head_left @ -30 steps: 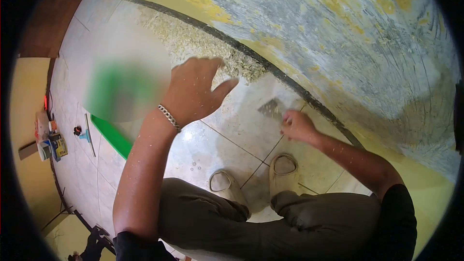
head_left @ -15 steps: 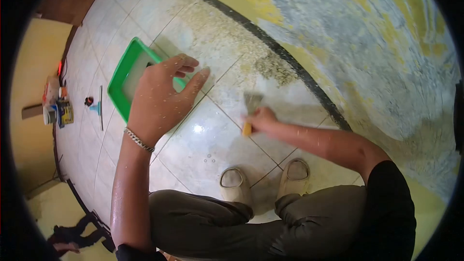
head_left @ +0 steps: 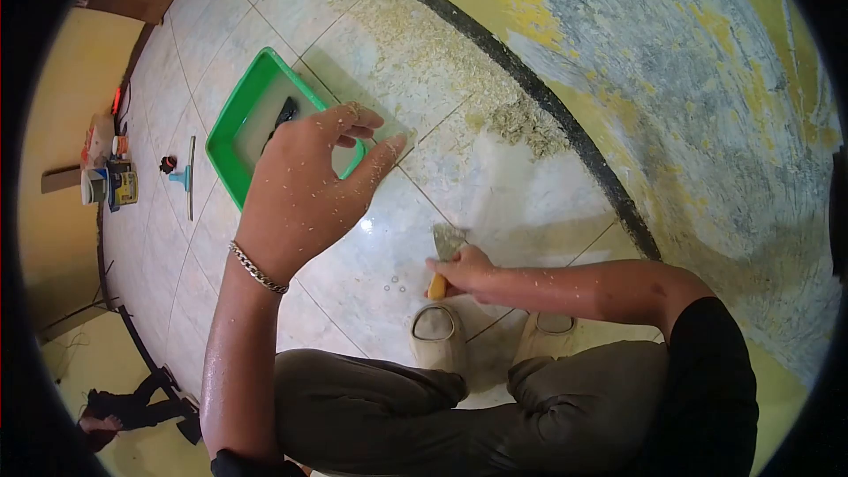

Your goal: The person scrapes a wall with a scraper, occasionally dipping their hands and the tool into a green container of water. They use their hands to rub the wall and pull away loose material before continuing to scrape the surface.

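Right hand (head_left: 464,271) is gripping scraper (head_left: 447,243) right of tray (head_left: 231,128), left hand (head_left: 296,199) hovering open over tray's edge; probably best keeping blade low against flakes (head_left: 424,53).

Bare tiles (head_left: 375,269) ahead (green tray (head_left: 228,124) blocks left)
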Action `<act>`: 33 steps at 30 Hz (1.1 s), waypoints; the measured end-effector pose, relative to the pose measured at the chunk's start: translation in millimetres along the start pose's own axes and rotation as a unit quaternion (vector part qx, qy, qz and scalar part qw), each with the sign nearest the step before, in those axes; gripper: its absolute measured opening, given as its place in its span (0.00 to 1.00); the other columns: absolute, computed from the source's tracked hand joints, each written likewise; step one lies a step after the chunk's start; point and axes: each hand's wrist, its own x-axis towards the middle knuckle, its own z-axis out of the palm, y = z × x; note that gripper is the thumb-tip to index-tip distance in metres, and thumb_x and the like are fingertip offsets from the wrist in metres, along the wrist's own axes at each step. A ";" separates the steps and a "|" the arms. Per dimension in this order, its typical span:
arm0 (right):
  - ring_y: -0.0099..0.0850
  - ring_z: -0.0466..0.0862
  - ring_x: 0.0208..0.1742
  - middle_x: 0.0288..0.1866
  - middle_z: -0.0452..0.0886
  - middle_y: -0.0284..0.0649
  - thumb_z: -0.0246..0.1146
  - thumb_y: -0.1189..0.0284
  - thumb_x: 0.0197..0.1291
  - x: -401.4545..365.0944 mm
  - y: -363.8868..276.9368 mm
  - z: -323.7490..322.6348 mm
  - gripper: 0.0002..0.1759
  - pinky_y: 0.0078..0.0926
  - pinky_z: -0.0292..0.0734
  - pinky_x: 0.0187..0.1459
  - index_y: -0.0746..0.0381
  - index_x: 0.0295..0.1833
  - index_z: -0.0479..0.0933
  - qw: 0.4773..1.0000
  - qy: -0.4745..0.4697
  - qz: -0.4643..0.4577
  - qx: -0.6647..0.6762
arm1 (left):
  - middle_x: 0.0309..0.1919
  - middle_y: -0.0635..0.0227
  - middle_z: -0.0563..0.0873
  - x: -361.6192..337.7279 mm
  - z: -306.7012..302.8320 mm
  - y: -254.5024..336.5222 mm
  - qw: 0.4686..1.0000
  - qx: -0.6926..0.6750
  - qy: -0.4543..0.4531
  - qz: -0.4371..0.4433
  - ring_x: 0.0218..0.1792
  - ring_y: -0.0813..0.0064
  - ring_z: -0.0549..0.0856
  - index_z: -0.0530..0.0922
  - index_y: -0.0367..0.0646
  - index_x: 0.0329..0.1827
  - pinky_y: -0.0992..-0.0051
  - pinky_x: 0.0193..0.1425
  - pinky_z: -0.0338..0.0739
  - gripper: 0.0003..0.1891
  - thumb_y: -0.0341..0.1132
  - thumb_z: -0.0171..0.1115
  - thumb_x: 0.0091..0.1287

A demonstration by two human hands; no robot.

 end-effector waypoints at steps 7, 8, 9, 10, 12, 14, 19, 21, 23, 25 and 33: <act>0.44 0.91 0.43 0.45 0.86 0.56 0.64 0.64 0.73 65.0 -108.9 -59.5 0.21 0.34 0.92 0.47 0.75 0.44 0.73 0.960 0.123 -0.201 0.151 | 0.44 0.55 0.91 6.3 3.8 -7.6 1.000 -0.011 -0.014 0.002 0.48 0.64 0.90 0.87 0.38 0.49 0.66 0.54 0.82 0.18 0.46 0.69 0.69; 0.44 0.91 0.44 0.46 0.85 0.56 0.63 0.63 0.73 53.8 -118.7 -62.3 0.21 0.34 0.92 0.48 0.75 0.44 0.73 0.952 0.122 -0.210 0.185 | 0.44 0.56 0.91 6.1 3.1 -9.1 1.000 -0.004 -0.013 -0.002 0.48 0.64 0.90 0.87 0.38 0.49 0.66 0.54 0.82 0.18 0.46 0.69 0.69; 0.45 0.91 0.44 0.46 0.85 0.56 0.63 0.63 0.74 43.0 -126.3 -61.4 0.21 0.33 0.92 0.49 0.75 0.45 0.72 0.943 0.121 -0.219 0.218 | 0.44 0.56 0.91 6.4 2.1 -10.6 1.000 0.003 -0.013 -0.006 0.48 0.64 0.90 0.87 0.38 0.49 0.66 0.54 0.82 0.18 0.46 0.69 0.69; 0.46 0.91 0.46 0.46 0.85 0.56 0.63 0.62 0.74 31.8 -118.5 -52.2 0.22 0.33 0.92 0.50 0.76 0.46 0.71 0.954 0.113 -0.198 0.197 | 0.44 0.56 0.91 7.1 1.2 -12.5 1.000 0.003 -0.013 -0.008 0.48 0.64 0.90 0.87 0.38 0.49 0.66 0.54 0.82 0.18 0.46 0.69 0.69; 0.46 0.90 0.45 0.46 0.85 0.57 0.64 0.63 0.73 28.4 -73.0 -24.7 0.23 0.34 0.92 0.49 0.78 0.47 0.71 0.960 0.062 -0.162 0.221 | 0.43 0.55 0.91 8.2 -0.3 -15.9 1.000 0.004 -0.014 -0.008 0.48 0.65 0.90 0.87 0.38 0.49 0.66 0.53 0.82 0.19 0.47 0.69 0.69; 0.46 0.91 0.44 0.45 0.85 0.56 0.66 0.64 0.71 27.5 -22.5 8.5 0.22 0.36 0.93 0.46 0.77 0.47 0.71 0.988 0.053 -0.031 0.141 | 0.43 0.55 0.91 8.2 0.0 -15.3 1.000 -0.003 -0.009 -0.006 0.48 0.64 0.90 0.87 0.37 0.49 0.66 0.53 0.82 0.20 0.47 0.69 0.69; 0.44 0.91 0.41 0.44 0.84 0.53 0.68 0.63 0.70 50.6 3.9 33.3 0.23 0.39 0.93 0.42 0.77 0.47 0.72 0.997 0.004 -0.082 0.014 | 0.42 0.54 0.91 10.7 2.3 -10.8 1.000 -0.006 -0.017 -0.004 0.47 0.63 0.90 0.86 0.36 0.48 0.66 0.52 0.83 0.20 0.47 0.69 0.68; 0.44 0.91 0.40 0.44 0.84 0.52 0.68 0.63 0.69 97.5 -28.1 20.7 0.23 0.38 0.93 0.41 0.76 0.46 0.72 0.986 0.073 -0.152 -0.011 | 0.42 0.53 0.91 9.5 0.5 -11.1 0.999 0.006 -0.027 -0.019 0.47 0.62 0.90 0.86 0.35 0.48 0.66 0.51 0.83 0.20 0.46 0.69 0.68; 0.36 0.90 0.34 0.39 0.87 0.51 0.72 0.52 0.63 137.7 -73.3 -1.5 0.30 0.31 0.90 0.34 0.74 0.41 0.79 0.951 0.168 -0.248 0.076 | 0.42 0.53 0.91 6.6 -5.0 -14.4 1.000 0.013 -0.005 -0.021 0.47 0.61 0.90 0.86 0.35 0.48 0.66 0.51 0.83 0.20 0.46 0.69 0.68; 0.36 0.90 0.37 0.43 0.86 0.50 0.68 0.57 0.68 132.2 -123.9 -35.3 0.27 0.29 0.91 0.34 0.75 0.46 0.75 0.930 0.186 -0.279 0.149 | 0.42 0.52 0.91 3.1 -6.8 -21.7 1.000 0.017 0.013 -0.020 0.47 0.60 0.90 0.86 0.35 0.48 0.66 0.51 0.83 0.20 0.46 0.69 0.68; 0.46 0.90 0.47 0.52 0.82 0.56 0.63 0.65 0.73 38.2 -35.0 37.0 0.22 0.39 0.92 0.49 0.76 0.52 0.67 0.987 -0.038 -0.051 0.151 | 0.37 0.57 0.91 -0.5 -5.2 -24.7 0.997 0.016 0.070 -0.007 0.40 0.56 0.88 0.87 0.38 0.42 0.62 0.47 0.82 0.18 0.47 0.70 0.64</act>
